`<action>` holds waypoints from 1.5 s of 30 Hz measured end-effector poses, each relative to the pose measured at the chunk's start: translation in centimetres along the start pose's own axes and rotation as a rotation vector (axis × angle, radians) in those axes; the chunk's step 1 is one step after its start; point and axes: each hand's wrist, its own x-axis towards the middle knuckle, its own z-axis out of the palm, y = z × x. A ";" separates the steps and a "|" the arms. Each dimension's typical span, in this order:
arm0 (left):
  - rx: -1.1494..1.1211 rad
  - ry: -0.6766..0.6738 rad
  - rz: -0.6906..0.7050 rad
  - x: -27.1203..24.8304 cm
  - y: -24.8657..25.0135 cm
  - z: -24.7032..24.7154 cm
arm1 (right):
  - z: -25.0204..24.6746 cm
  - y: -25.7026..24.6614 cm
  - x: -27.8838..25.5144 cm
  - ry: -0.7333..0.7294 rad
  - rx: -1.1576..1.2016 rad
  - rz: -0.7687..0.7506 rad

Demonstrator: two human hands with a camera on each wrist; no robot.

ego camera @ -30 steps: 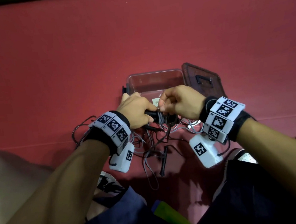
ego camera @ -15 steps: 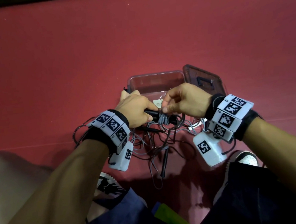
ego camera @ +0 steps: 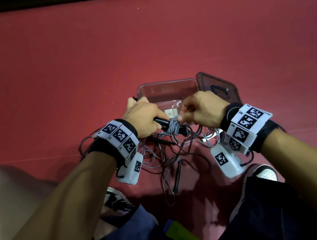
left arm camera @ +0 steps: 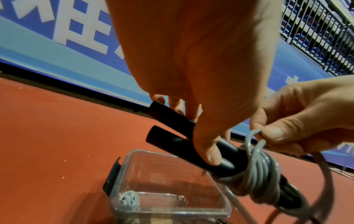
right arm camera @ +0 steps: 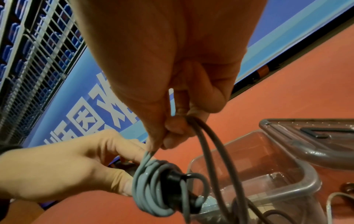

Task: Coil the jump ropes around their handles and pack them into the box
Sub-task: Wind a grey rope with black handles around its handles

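Fingers (left arm camera: 208, 153) of left hand (ego camera: 144, 119) grip paired black handles (left arm camera: 172, 142), long axis running left-right; right hand (ego camera: 201, 111) pinches grey rope (right arm camera: 151, 156) loop above coil, box (ego camera: 167, 83) just beyond.

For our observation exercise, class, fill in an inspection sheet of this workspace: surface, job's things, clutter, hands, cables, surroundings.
Surface: red floor, person seated on it.
Job's things: two black handles side by side, grey rope coiled round them; clear box open, a grey bundle in its corner; lid beside it.
Clutter: loose ropes tangled on the floor, one dark handle among them.
Hands: left hand holds the handles; right hand pinches a rope loop.
Cables: thin leads at the wrist cameras.
Surroundings: blue banner with white characters; railed seating behind.
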 end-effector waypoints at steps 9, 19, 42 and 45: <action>-0.172 -0.094 -0.018 0.5 -1.3 0.6 | -0.2 0.5 -0.3 0.068 0.071 -0.005; -0.867 -0.035 0.068 0.0 -1.0 -0.7 | -0.2 0.5 -0.7 0.089 0.741 0.100; -0.286 0.228 -0.162 0.0 0.3 -0.5 | 2.2 -1.2 -0.9 -0.159 0.393 0.153; -0.095 0.177 -0.136 0.0 0.5 -0.3 | 1.7 -1.1 -0.9 -0.135 0.303 0.130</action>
